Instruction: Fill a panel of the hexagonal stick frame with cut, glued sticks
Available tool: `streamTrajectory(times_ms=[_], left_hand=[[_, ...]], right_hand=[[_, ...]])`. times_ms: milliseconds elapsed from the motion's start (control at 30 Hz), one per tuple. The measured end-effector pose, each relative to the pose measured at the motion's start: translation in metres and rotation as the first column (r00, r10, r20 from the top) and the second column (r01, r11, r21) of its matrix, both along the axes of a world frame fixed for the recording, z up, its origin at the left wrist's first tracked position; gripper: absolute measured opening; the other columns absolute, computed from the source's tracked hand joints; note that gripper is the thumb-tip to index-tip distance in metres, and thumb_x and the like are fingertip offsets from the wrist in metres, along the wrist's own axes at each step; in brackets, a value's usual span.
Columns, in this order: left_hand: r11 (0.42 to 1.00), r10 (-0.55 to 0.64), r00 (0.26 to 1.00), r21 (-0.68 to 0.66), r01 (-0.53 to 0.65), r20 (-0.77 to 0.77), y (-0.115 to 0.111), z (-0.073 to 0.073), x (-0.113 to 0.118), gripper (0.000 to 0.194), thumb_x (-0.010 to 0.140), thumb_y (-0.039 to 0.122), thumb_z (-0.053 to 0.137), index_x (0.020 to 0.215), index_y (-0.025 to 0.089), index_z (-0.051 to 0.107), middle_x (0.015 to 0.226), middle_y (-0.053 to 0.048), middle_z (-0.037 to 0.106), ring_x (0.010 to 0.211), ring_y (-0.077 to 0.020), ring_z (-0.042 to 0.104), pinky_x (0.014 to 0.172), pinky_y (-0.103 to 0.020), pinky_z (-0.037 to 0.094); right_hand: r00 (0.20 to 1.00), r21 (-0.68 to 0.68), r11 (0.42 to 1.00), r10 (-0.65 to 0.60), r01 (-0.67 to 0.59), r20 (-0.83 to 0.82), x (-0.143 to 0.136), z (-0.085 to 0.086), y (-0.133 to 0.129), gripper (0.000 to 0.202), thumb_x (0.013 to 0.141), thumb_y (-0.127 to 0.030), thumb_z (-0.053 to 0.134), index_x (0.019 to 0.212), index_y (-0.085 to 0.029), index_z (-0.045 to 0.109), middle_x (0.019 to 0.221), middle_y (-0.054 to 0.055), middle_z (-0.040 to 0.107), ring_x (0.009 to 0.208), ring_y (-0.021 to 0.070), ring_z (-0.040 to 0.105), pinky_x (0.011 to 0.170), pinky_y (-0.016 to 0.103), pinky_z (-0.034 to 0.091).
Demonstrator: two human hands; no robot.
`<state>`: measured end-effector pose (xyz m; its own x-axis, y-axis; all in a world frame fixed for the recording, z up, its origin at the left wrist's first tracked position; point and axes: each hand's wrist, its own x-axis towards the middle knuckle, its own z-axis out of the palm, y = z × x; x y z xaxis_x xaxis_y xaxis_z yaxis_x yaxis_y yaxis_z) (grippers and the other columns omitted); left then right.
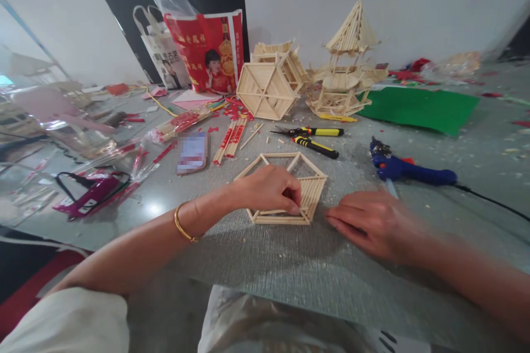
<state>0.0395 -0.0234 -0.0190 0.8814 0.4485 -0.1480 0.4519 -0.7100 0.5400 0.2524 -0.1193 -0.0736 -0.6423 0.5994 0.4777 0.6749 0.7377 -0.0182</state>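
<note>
A flat hexagonal frame of pale wooden sticks [282, 221] lies on the table in front of me. Its right-hand section is filled with a row of parallel sticks. My left hand [271, 190] reaches over the frame, thumb and forefinger pinched at the right end of a thin wooden stick [269, 212] lying just inside the near edge. That hand hides the frame's centre. Right of the frame, my right hand [368, 223] is low over the table, slightly blurred, its fingers closed together. Whether anything is between those fingertips I cannot make out.
Behind the frame lie black-and-yellow pliers [317, 146], bundled sticks [232, 140] and a phone [191, 153]. A blue glue gun [414, 170] with a cord lies right. Farther back stand a hexagonal stick structure [269, 88], a stick tower [348, 66], green sheet [422, 109] and red bag [207, 55].
</note>
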Motion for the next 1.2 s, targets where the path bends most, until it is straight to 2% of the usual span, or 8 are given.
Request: streamTrajectory(times_ms=[867,1200], left_hand=[[1.000,-0.022,0.998,-0.005,0.021,-0.067,-0.0036,-0.0010,-0.0029,0.008,0.073,0.017,0.066,0.079,0.015,0.071,0.064,0.003,0.066,0.060,-0.0065,0.056,0.058,-0.018,0.036],[0.994,-0.052,0.998,0.091,0.055,-0.039,-0.0028,-0.0012,-0.0033,0.012,0.075,0.020,0.061,0.078,0.018,0.072,0.066,0.003,0.068,0.059,-0.0070,0.055,0.057,-0.018,0.034]], right_hand=[[0.999,-0.013,0.999,-0.031,0.032,0.031,0.0016,-0.0018,0.0015,0.026,0.092,-0.020,0.043,0.080,-0.016,0.065,0.060,0.002,0.058,0.054,0.0126,0.051,0.053,0.028,0.032],[0.999,-0.024,0.999,-0.020,0.021,0.043,-0.0011,-0.0011,-0.0011,0.025,0.091,-0.019,0.043,0.080,-0.017,0.065,0.061,0.002,0.058,0.055,0.0126,0.050,0.054,0.027,0.033]])
